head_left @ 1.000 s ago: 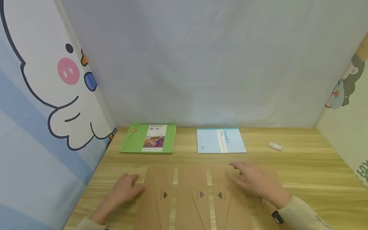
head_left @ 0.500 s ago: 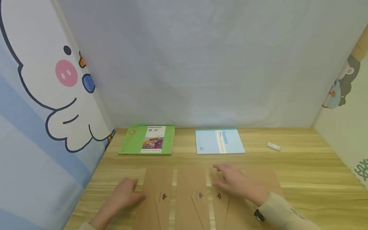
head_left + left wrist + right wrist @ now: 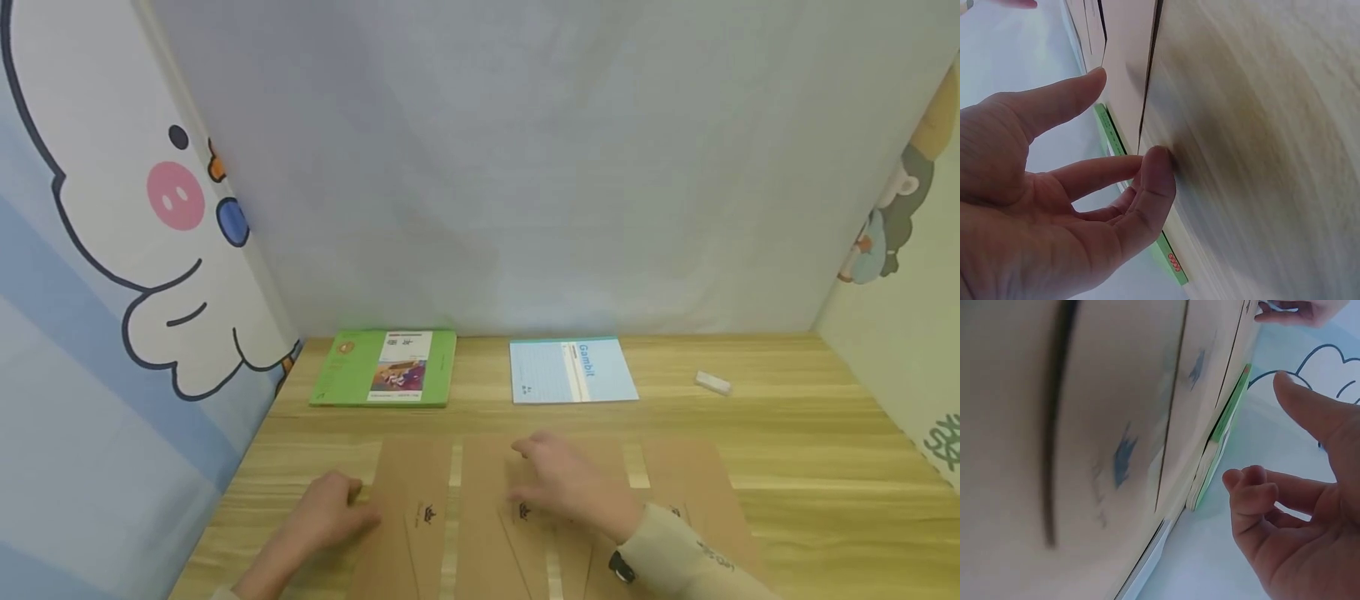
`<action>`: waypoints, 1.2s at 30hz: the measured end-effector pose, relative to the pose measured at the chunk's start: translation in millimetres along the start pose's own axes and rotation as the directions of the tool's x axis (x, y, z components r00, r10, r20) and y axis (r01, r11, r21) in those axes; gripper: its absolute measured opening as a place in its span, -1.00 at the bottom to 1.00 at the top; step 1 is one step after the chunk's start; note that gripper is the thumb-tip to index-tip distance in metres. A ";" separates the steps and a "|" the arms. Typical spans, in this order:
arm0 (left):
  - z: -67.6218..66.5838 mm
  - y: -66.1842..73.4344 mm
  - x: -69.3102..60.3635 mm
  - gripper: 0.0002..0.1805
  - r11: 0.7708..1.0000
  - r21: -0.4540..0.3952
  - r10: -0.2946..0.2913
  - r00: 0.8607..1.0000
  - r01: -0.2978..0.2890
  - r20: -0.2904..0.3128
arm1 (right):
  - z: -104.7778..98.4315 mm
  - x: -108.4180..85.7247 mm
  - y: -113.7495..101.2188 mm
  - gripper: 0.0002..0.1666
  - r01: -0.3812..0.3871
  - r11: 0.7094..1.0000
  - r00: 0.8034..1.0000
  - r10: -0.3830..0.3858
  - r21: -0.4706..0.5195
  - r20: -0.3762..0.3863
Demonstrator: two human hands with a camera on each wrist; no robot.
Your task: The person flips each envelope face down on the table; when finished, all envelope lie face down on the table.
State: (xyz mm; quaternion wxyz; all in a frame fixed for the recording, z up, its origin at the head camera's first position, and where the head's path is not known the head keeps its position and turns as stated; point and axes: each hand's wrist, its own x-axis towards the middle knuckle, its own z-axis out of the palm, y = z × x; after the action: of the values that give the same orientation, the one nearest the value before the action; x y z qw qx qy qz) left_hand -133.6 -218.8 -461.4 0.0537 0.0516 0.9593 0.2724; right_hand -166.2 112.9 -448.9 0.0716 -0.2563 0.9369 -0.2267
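Several brown kraft-paper envelopes with small crown prints lie side by side along the front of the table. My left hand [image 3: 322,512] is at the outer edge of the leftmost envelope [image 3: 412,475], its thumb near that edge. In the left wrist view, the fingers [image 3: 1157,181] bend loosely by the tabletop, with nothing between them and the thumb. My right hand [image 3: 573,483] hovers over the second envelope [image 3: 483,483] and the third envelope [image 3: 611,454], hiding part of both. Its relaxed fingers [image 3: 1250,500] hold nothing. The rightmost envelope [image 3: 686,471] is partly covered by the right sleeve.
Behind the envelopes, a green book [image 3: 345,375] lies at the left and a light blue notebook [image 3: 543,371] near the middle. A small white eraser [image 3: 713,383] is farther right. A grey cloth [image 3: 555,208] hangs at the table's back edge, with printed curtains at both sides.
My right hand has moved left, from over the third and fourth envelopes to the second and third, uncovering more of the rightmost one. The left hand stays nearly in place.
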 end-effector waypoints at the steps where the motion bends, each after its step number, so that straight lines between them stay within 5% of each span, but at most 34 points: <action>1: 0.7 0.1 -0.4 -0.51 1.000 -0.004 0.005 1.000 -0.005 0.005 | 2.3 1.1 -2.6 -0.21 0.001 1.000 1.000 -0.001 -0.016 0.007; 13: 3.2 0.6 1.2 -0.62 0.998 0.039 0.052 0.999 -0.052 0.006 | 37.0 21.3 -40.2 -0.24 0.147 0.984 0.987 -0.139 -0.097 0.078; 23: 4.4 5.4 -1.7 -0.54 0.999 0.033 0.003 1.000 -0.004 0.016 | 50.7 27.7 -62.1 -0.39 0.181 0.969 0.982 -0.171 -0.169 0.075; 36: 6.7 1.3 -0.3 -0.68 0.999 0.028 0.034 0.999 -0.034 -0.009 | 52.9 27.5 -65.1 -0.44 0.190 0.960 0.979 -0.169 -0.208 0.111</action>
State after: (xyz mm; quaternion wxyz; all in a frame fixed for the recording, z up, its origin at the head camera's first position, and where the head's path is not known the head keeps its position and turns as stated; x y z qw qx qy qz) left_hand -132.3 -214.3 -466.3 0.0440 0.0673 0.9622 0.2603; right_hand -147.4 28.4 -466.3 0.0656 -0.3568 0.9246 -0.1164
